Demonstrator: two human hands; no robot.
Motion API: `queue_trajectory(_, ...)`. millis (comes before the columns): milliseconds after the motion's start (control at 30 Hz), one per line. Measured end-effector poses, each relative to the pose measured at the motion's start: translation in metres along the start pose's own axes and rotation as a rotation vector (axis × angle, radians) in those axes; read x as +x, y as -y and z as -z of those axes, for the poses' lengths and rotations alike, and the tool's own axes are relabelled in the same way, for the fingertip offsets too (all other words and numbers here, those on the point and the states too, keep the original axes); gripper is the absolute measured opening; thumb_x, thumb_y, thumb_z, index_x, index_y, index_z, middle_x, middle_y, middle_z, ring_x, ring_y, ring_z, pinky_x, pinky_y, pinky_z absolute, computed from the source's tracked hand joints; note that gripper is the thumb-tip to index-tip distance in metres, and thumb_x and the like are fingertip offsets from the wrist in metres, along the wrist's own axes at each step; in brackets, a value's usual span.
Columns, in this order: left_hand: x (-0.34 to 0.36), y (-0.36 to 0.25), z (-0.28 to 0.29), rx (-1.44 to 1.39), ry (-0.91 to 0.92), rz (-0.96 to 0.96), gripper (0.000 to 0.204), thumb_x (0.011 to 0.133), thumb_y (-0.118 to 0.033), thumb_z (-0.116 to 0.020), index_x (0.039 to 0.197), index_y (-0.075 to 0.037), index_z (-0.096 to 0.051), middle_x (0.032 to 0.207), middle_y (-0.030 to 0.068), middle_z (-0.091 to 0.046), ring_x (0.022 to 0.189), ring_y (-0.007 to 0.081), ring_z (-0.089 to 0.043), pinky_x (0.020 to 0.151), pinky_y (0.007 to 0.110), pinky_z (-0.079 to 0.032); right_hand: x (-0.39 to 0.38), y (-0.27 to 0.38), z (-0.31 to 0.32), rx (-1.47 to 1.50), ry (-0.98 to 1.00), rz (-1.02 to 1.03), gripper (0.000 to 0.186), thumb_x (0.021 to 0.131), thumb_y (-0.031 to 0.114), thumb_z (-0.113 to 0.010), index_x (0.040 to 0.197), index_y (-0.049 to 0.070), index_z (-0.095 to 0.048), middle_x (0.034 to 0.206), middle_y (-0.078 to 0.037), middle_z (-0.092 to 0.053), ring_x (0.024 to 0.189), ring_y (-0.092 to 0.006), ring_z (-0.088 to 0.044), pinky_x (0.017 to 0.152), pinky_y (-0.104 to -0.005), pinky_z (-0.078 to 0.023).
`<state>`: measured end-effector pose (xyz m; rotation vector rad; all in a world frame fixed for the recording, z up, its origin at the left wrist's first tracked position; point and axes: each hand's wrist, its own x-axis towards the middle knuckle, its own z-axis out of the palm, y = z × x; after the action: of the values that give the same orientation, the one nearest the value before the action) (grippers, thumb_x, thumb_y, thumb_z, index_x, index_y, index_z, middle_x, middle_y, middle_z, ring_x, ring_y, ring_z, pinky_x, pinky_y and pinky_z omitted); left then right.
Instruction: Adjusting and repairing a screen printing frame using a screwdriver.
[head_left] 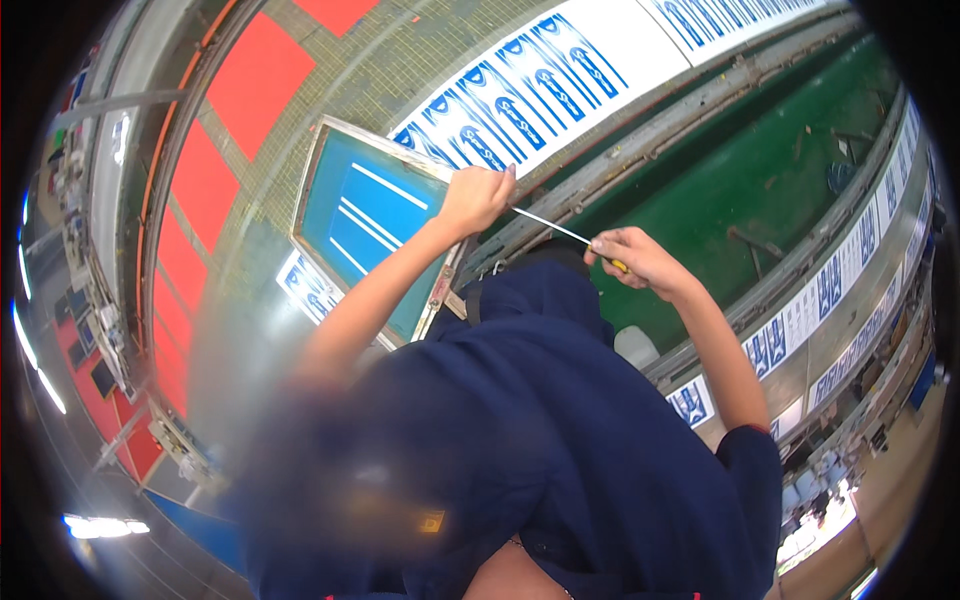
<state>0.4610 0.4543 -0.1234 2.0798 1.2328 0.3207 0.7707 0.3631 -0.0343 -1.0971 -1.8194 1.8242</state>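
Observation:
My right hand [640, 262] is closed around the yellow-and-black handle of a screwdriver [551, 225]. Its thin metal shaft points left, and the tip ends close beside my left hand [478, 200]. That hand is closed over the near right corner of a screen-printing frame [378, 142], hiding the corner and whatever the tip meets. Blue mesh [345, 205] with pale stripes fills the frame, which has worn, light-coloured rails. Part of the frame passes behind my left forearm.
White sheets with blue prints [500, 105] lie along the table beyond the frame. Red sheets [255, 85] line its left side. A green floor [700, 200] runs between this table and another printed-sheet table [790, 335] at right. A metal rail [640, 125] edges the near table.

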Motion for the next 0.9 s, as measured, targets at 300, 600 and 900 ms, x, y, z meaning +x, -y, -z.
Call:
queue_trajectory(300, 0.018, 0.003, -0.045, 0.073, -0.050, -0.023, 0.059, 0.111, -0.036, -0.050, 0.069, -0.001, -0.071, 0.067, 0.0264, -0.066, 0.065, 0.0484, -0.068, 0.067, 0.058, -0.055, 0.052, -0.062, 0.028, 0.344, -0.485, -0.429, 0.034, 0.107, 0.036, -0.070, 0.086, 0.015, -0.054, 0.064, 0.006, -0.047, 0.050, -0.0041, -0.045, 0.046, -0.0240, -0.032)
queue_trajectory(600, -0.049, 0.010, -0.020, -0.054, -0.688, 0.041, 0.029, 0.098, -0.029, -0.073, 0.117, -0.008, -0.078, 0.121, 0.0183, -0.073, 0.120, 0.0371, -0.066, 0.103, 0.050, -0.050, 0.225, -0.071, -0.008, 0.514, 0.066, -0.495, 0.045, 0.098, 0.045, -0.080, 0.117, 0.004, -0.078, 0.093, -0.004, -0.076, 0.084, -0.0123, -0.073, 0.068, -0.0283, -0.054)
queue_trajectory(900, -0.262, 0.136, -0.015, 0.045, -0.995, 1.498, 0.053, 0.102, -0.039, -0.067, 0.137, 0.001, -0.064, 0.135, 0.0287, -0.062, 0.121, 0.0515, -0.063, 0.104, 0.054, -0.050, 0.244, -0.062, -0.035, -0.226, -0.093, -0.250, 0.050, 0.080, 0.033, -0.095, 0.081, 0.010, -0.051, 0.073, 0.000, -0.053, 0.068, -0.0131, -0.046, 0.064, -0.0329, -0.041)
